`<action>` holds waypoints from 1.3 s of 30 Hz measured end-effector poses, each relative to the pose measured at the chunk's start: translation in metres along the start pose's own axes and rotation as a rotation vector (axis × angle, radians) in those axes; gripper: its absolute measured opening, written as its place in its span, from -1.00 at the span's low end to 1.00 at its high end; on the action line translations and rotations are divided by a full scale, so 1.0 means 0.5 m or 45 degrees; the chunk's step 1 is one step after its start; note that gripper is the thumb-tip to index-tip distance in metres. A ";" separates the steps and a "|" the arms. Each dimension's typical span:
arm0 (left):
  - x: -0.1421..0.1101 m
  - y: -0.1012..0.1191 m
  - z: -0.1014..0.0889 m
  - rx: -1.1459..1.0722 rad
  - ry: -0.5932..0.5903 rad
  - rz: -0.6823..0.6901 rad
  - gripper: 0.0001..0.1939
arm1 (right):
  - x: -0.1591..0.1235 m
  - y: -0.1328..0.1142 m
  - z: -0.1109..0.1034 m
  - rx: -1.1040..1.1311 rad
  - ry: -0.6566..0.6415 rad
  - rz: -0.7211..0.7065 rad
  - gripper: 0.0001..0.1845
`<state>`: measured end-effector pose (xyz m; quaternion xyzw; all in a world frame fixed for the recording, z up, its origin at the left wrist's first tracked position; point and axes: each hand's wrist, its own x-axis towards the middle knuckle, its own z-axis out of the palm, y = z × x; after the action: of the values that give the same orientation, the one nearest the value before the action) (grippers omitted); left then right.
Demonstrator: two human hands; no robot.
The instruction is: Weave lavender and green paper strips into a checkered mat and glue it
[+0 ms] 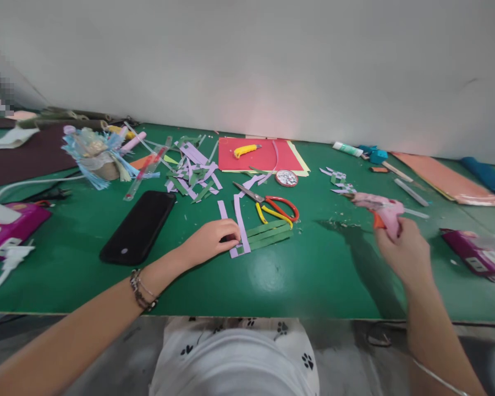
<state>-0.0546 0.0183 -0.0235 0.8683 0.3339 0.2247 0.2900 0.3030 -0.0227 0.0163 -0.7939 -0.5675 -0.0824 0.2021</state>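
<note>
My right hand [408,256] grips a pink glue gun [379,206] by its handle, raised over the right of the table; its nozzle points left. On the table in front of me, my left hand [212,239] has its fingertips closed at a purple paper strip [242,225]. This strip crosses several green paper strips [270,236], which run off to the right, and the crossings form a small weave. Behind the green strips lie scissors [272,206] with red and yellow handles, their blades toward the far left. A small woven paper piece [339,179] rests just beyond the nozzle.
A black phone [139,225] lies left of my left hand. Beyond are a pile of paper strips [193,170], a ruler [147,169], red paper [231,160] with a yellow cutter [246,150], and a round container [286,177]. Purple packs [476,250] and a power strip [20,220] flank the table.
</note>
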 end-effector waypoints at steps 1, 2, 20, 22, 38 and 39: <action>-0.002 -0.001 0.001 -0.001 0.010 0.004 -0.87 | -0.014 -0.025 -0.005 0.021 -0.053 0.035 -0.67; -0.003 -0.001 0.002 0.000 0.018 0.009 -0.87 | -0.028 -0.049 -0.005 0.053 -0.070 0.012 -0.63; -0.010 0.000 0.003 -0.007 0.060 0.010 -0.91 | -0.080 -0.191 0.080 0.046 -0.240 -0.724 -0.56; -0.009 -0.001 0.006 -0.004 0.068 0.012 -0.91 | -0.081 -0.191 0.082 0.036 -0.226 -0.740 -0.57; -0.009 -0.004 0.007 0.035 0.092 0.051 -0.93 | -0.089 -0.202 0.071 -0.156 -0.163 -0.811 -0.64; -0.009 -0.003 0.008 0.037 0.094 0.052 -0.93 | -0.090 -0.204 0.069 -0.170 -0.158 -0.812 -0.64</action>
<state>-0.0561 0.0148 -0.0283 0.8702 0.3298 0.2577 0.2601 0.1890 -0.0194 -0.0081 -0.5913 -0.7920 -0.1300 0.0789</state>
